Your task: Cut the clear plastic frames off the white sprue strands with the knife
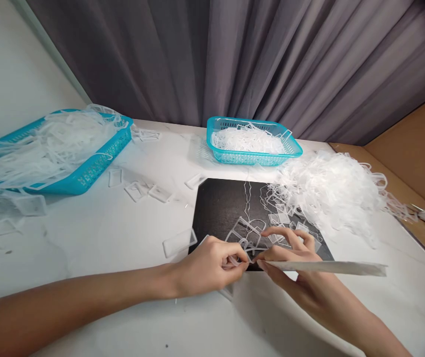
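My left hand (212,263) is closed in a pinch on a thin translucent plastic frame (231,262), most of it hidden by the fingers. Close beside it, my right hand (294,253) grips a slim tool with a long, flat, pale handle (331,268). The tool points left, its tip near my left fingertips; I cannot make out its kind. Both hands are over the near edge of a black mat (220,203). Loose translucent frames and thin strips (247,230) lie on the mat just beyond my fingers.
At the left, a blue basket (101,161) is heaped with translucent frames. Another blue basket (255,157) at the back holds white pieces. A big pile of clear strips (331,191) covers the mat's right side. Several loose frames (159,193) are scattered on the white table (97,243).
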`<move>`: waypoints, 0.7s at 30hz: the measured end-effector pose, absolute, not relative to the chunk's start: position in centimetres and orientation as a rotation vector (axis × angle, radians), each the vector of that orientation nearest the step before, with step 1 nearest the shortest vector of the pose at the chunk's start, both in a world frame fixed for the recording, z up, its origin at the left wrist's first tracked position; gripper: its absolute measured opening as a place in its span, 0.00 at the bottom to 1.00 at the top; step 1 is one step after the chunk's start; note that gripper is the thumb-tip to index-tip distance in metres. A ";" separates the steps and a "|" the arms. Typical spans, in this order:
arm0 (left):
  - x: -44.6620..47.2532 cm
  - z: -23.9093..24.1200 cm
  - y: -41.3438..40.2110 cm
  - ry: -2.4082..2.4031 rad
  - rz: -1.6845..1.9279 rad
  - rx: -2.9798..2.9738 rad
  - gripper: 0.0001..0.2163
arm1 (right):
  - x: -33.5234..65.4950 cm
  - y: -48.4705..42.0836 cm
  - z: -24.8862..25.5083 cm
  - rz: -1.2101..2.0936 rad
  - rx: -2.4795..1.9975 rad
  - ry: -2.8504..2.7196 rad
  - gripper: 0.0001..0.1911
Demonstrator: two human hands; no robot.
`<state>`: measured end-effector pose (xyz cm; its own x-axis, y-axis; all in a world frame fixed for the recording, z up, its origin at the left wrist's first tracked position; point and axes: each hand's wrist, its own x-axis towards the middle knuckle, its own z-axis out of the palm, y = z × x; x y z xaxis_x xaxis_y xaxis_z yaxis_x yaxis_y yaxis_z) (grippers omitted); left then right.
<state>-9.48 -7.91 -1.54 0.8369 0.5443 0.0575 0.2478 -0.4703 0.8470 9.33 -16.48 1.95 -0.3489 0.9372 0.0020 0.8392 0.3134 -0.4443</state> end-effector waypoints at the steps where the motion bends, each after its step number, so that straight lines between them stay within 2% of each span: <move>1: -9.5 -1.6 -7.9 0.584 0.392 2.064 0.05 | 9.4 -16.5 2.0 0.540 -1.613 -2.317 0.08; 16: -9.4 -1.2 -7.8 0.645 0.351 1.899 0.04 | 11.5 -16.7 2.1 0.767 -1.664 -2.115 0.08; 21: -9.5 -1.0 -7.6 0.671 0.322 1.820 0.04 | 13.6 -16.7 2.2 1.021 -1.561 -1.886 0.07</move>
